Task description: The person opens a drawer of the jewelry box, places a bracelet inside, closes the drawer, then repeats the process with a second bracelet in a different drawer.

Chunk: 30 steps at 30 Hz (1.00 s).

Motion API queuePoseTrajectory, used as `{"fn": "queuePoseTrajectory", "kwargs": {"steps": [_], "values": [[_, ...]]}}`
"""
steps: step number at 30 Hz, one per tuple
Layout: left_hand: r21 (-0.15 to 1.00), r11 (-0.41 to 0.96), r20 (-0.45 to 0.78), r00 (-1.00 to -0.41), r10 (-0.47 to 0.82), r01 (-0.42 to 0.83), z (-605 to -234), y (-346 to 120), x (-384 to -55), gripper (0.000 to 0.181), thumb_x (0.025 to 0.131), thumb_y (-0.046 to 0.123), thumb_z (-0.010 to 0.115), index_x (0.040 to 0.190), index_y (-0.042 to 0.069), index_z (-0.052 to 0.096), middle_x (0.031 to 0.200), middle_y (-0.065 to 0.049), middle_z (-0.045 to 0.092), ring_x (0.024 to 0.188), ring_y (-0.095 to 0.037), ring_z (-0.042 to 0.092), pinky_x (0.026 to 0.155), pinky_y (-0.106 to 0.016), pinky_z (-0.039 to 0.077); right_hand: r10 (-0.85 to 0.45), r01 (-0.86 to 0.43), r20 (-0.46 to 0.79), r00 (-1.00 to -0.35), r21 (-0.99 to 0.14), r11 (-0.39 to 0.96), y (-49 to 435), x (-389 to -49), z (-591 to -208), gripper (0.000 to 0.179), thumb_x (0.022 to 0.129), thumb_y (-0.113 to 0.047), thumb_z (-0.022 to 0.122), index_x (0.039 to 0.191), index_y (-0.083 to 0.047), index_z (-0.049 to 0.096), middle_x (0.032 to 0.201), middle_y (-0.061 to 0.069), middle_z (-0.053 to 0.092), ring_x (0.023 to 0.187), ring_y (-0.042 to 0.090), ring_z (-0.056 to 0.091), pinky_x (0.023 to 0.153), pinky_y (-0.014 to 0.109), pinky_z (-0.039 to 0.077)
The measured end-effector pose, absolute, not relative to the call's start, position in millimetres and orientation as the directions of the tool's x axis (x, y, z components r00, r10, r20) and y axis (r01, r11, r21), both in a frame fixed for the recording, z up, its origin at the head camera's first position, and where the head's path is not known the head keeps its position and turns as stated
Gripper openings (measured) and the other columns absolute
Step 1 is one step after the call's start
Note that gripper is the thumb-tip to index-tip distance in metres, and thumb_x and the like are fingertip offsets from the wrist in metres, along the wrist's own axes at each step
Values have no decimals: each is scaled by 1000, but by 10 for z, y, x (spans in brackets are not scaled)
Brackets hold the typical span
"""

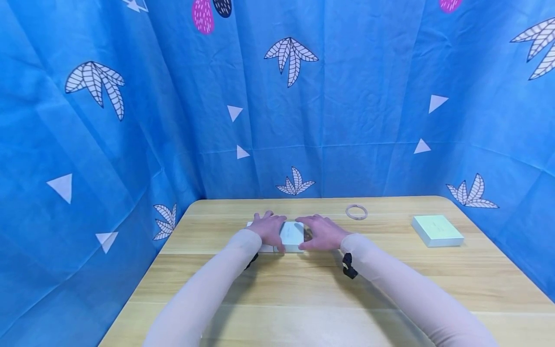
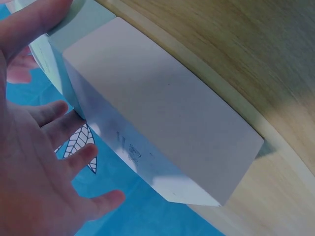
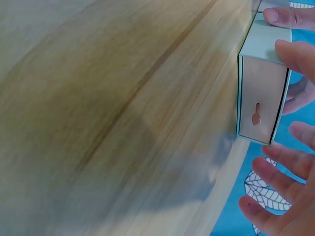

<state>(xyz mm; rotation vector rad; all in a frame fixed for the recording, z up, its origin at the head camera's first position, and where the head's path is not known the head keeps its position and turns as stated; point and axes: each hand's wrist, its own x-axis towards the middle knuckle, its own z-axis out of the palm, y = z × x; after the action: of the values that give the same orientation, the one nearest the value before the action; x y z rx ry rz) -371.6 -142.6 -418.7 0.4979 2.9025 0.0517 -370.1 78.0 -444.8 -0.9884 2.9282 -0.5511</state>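
Note:
A pale green box (image 1: pixel 292 233) lies flat near the table's middle, against a white box (image 1: pixel 266 248) on its left. My left hand (image 1: pixel 270 230) reaches over the white box, its thumb on the green box's near side and its fingers spread toward the far side. From the right, my right hand (image 1: pixel 323 233) grips the green box, thumb on the near side, fingers at the far edge. The right wrist view shows the green box's pinkish end panel (image 3: pixel 266 88) with a small brown tab. The white box (image 2: pixel 167 108) has faint print on its top.
A wooden table (image 1: pixel 329 299) carries the boxes. Toward the back lies a pale purple ring (image 1: pixel 356 219). Another pale green box (image 1: pixel 437 231) stands at the right. Patterned blue cloth (image 1: pixel 368 115) hangs behind the table and on both sides.

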Motion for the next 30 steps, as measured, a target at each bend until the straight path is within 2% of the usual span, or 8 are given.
{"fn": "queuePoseTrajectory", "kwargs": {"steps": [7, 22, 30], "values": [[83, 943, -188, -924, 332, 322, -4196, -1431, -3730, 107, 65, 51, 89, 155, 22, 40, 153, -2, 49, 146, -30, 29, 118, -68, 15, -581, -580, 109, -807, -333, 743, 773, -3710, -4453, 89, 76, -55, 81, 151, -22, 47, 147, 9, 55, 131, 32, 53, 106, 57, 42], [144, 948, -200, -929, 310, 285, -4195, -1499, -3733, 113, 62, 48, 92, 158, 27, 35, 156, -1, 46, 147, -29, 28, 119, -66, 16, -566, -559, 91, -819, -346, 753, 775, -3703, -4460, 91, 76, -57, 81, 153, -25, 45, 150, 7, 53, 134, 31, 50, 109, 57, 40], [180, 940, -196, -925, 324, 291, -4173, -1507, -3693, 112, 64, 43, 93, 157, 24, 35, 153, -4, 47, 144, -29, 32, 119, -67, 15, -553, -542, 80, -829, -356, 761, 773, -3699, -4457, 89, 76, -56, 81, 152, -27, 45, 150, 8, 52, 135, 31, 49, 108, 57, 41]]}}
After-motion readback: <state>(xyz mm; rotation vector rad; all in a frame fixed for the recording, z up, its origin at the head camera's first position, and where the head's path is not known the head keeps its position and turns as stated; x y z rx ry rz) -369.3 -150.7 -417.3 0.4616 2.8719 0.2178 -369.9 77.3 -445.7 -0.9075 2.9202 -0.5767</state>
